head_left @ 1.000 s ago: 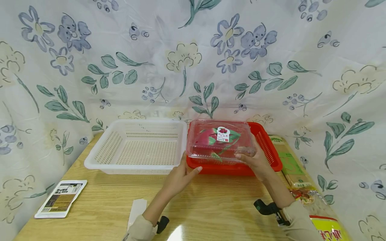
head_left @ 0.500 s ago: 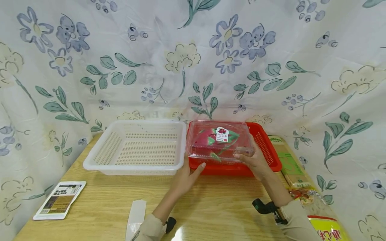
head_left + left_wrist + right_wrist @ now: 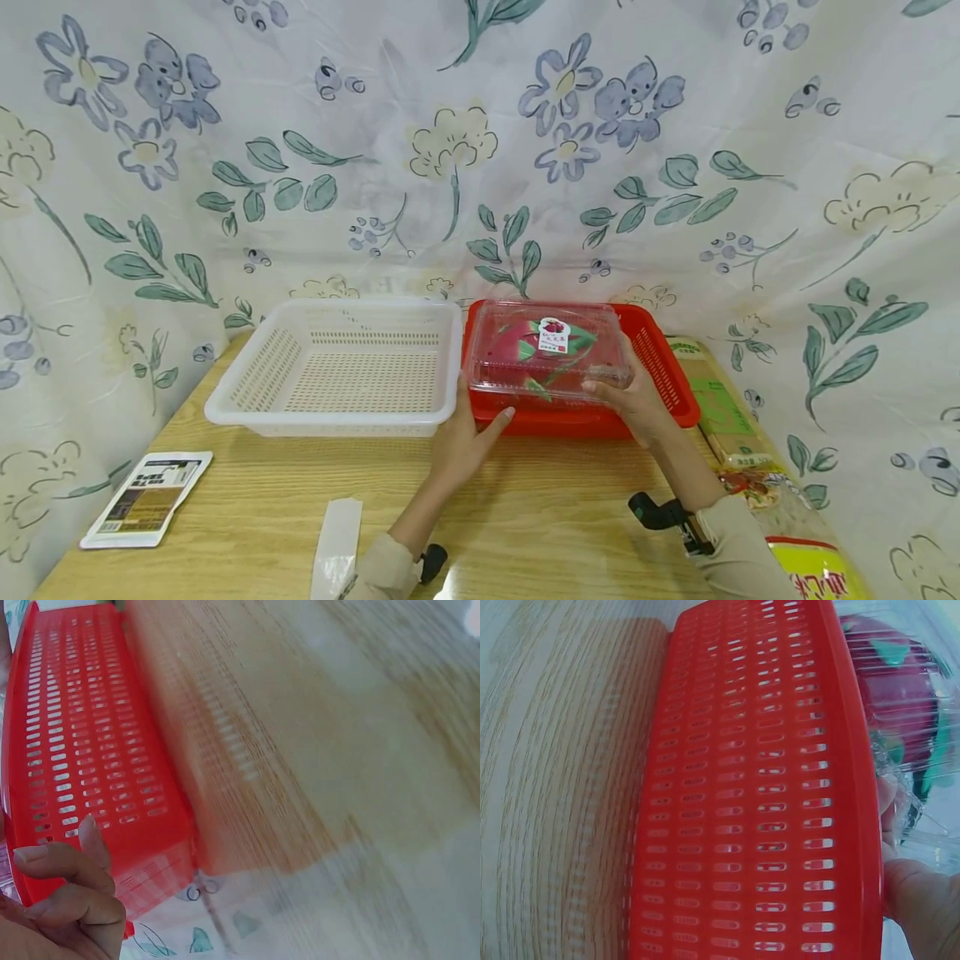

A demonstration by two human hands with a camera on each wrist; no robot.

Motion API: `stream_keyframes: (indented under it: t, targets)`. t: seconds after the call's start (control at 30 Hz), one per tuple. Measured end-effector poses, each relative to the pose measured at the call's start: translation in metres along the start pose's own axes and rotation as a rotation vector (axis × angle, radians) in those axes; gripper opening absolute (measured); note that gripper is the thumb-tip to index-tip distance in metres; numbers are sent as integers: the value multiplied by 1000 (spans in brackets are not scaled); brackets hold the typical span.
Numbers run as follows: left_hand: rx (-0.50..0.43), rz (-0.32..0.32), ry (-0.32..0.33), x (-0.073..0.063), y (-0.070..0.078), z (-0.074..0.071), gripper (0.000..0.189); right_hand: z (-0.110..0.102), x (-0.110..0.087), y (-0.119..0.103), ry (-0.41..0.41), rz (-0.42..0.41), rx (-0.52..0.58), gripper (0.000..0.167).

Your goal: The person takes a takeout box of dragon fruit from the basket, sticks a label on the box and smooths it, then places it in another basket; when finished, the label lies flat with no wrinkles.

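A clear plastic fruit box [image 3: 493,354] with a white label, holding red-skinned dragon fruit [image 3: 517,333], sits in the red basket [image 3: 660,358], its front edge over the front rim. My right hand [image 3: 636,402] grips the box's front right corner, thumb on top. In the right wrist view, that thumb [image 3: 915,889] lies beside the rim, close to the crinkled clear plastic. My left hand [image 3: 459,442] holds the basket's front left corner, thumb before the front wall and fingers along the left side. The left wrist view shows its bent fingers [image 3: 71,885] at the rim.
A white basket [image 3: 337,421] stands left of the red one. Grain and noodle packets [image 3: 723,412] lie along the right side. A flat pouch [image 3: 146,500] lies at the left and a pale strip [image 3: 337,542] at the front. Floral fabric [image 3: 480,150] hangs behind.
My left hand has slid right, along the basket's front left corner. The fruit box has shifted slightly right and settled back a little in the basket, my right hand still on it.
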State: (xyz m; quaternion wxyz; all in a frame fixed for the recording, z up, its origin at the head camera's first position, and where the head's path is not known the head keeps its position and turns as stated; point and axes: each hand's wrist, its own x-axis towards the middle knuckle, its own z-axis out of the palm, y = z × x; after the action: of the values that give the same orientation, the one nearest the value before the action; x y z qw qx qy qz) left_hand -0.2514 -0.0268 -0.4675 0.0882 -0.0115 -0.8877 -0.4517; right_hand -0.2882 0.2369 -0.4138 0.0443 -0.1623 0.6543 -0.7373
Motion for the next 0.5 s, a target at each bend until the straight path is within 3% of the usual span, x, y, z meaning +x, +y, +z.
stream_keyframes:
  t: [0.5]
  targets:
    - [-1, 1, -22, 0, -1, 0, 102, -11, 10, 6, 10, 35, -130, 86]
